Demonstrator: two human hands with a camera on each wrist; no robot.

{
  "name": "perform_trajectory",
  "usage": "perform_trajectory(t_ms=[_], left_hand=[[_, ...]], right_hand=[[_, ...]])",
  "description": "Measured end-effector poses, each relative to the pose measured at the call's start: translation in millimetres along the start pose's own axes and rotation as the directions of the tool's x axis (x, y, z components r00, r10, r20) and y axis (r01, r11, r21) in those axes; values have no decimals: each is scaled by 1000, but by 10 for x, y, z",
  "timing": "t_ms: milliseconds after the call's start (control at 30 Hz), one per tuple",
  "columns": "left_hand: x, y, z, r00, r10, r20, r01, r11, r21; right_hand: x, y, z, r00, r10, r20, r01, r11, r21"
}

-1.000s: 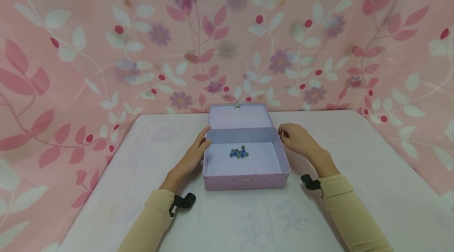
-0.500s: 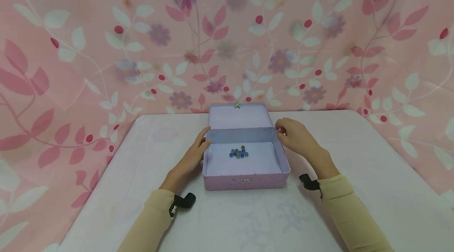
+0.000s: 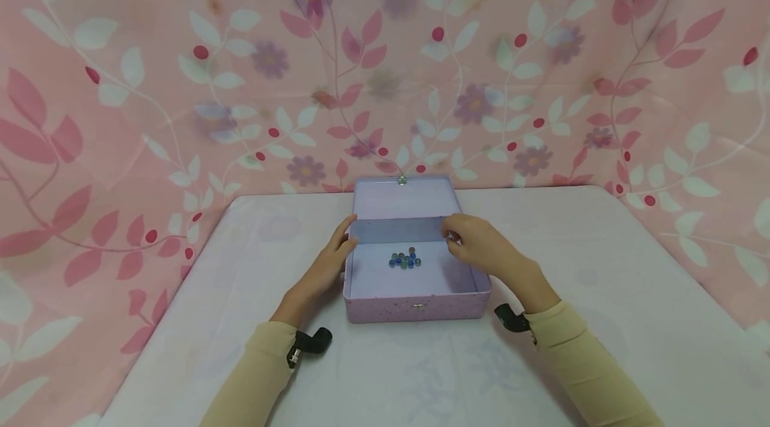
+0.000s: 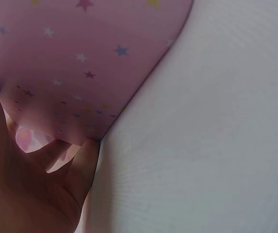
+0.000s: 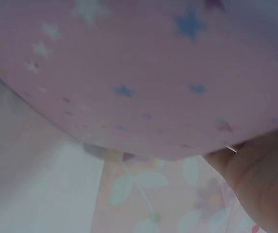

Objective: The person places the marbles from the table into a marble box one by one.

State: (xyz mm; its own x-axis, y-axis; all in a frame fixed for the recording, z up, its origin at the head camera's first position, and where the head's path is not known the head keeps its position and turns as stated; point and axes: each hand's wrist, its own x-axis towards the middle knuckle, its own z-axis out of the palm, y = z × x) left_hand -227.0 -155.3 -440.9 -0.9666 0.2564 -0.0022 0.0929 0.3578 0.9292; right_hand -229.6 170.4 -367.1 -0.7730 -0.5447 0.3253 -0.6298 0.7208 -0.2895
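A lidded tin box [image 3: 415, 307], pinkish-purple with small stars, sits with its lid [image 3: 406, 198] tipped back. On its floor lies a cluster of several blue, green and brownish glass marbles [image 3: 404, 260]. My left hand [image 3: 325, 263] holds the box's left wall, thumb and a finger at the rim; the left wrist view shows its fingers against the starred side. My right hand [image 3: 481, 246] hangs over the box's right part, fingers bent in toward the thumb. A thin pale sliver [image 5: 232, 149] shows by that hand in the right wrist view; I cannot tell what the fingertips hold.
The box stands on a table with a white cloth [image 3: 421, 373]. A pink curtain [image 3: 385, 79] with leaves and flowers hangs behind it. Dark wrist cameras [image 3: 314, 340] are strapped at both sleeves. The box's right wall lies partly under the right hand.
My right hand has risen from outside the box's right side, passed over the rim and moved left above the inside. My left hand, the box and the marbles stay where they were.
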Motion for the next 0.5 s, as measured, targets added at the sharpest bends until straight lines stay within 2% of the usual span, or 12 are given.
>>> perform_trajectory(t_ms=[133, 300, 500], left_hand=[[-6, 8, 2, 1000, -1, -2, 1, 1000, -6], [-7, 22, 1, 1000, 2, -4, -2, 1000, -4], [-4, 14, -1, 1000, -3, -3, 3, 1000, 5]], right_hand=[[8, -43, 107, 997, -17, 81, 19, 1000, -24], [-8, -90, 251, 977, -28, 211, 41, 997, -62], [-41, -157, 344, 969, 17, 247, 31, 981, -191]])
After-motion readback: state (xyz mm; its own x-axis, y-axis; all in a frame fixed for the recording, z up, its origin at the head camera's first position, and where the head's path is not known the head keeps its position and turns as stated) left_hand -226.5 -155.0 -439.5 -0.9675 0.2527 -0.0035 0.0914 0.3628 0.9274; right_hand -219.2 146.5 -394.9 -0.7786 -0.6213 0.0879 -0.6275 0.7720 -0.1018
